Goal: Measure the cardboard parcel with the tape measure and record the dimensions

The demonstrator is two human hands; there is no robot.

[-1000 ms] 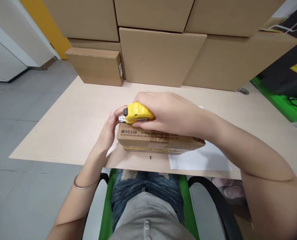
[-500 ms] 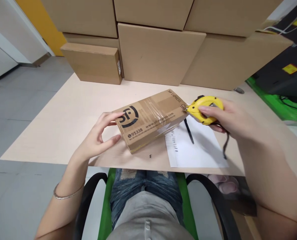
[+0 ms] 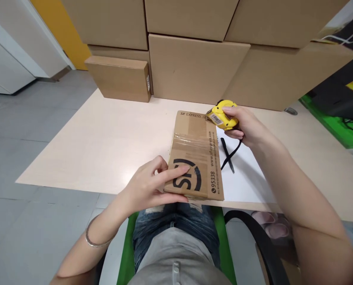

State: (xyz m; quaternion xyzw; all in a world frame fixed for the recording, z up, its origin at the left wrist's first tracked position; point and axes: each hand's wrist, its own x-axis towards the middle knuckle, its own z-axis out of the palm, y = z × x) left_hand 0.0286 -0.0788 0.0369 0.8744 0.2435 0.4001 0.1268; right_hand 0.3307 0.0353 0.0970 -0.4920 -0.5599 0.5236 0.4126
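A flat brown parcel (image 3: 196, 152) with a black logo and clear tape lies lengthwise on the pale table (image 3: 105, 146), its near end at the table's front edge. My left hand (image 3: 151, 186) grips that near left corner, thumb on the logo. My right hand (image 3: 243, 124) is closed round a yellow tape measure (image 3: 222, 114) held at the parcel's far right corner. Its black strap hangs below the hand. A black pen (image 3: 227, 155) lies on a white sheet of paper (image 3: 247, 174) to the right of the parcel.
Large cardboard boxes (image 3: 194, 65) are stacked along the back of the table, with a smaller flat one (image 3: 120, 79) at the left. A green chair with black armrests (image 3: 253, 233) is under me. Grey floor lies to the left; green and black equipment (image 3: 339, 103) stands at the right.
The parcel has been turned from slanted to lengthwise, its logo end now toward me. My left hand shifted to the near corner. My right hand carried the tape measure to the far right corner.
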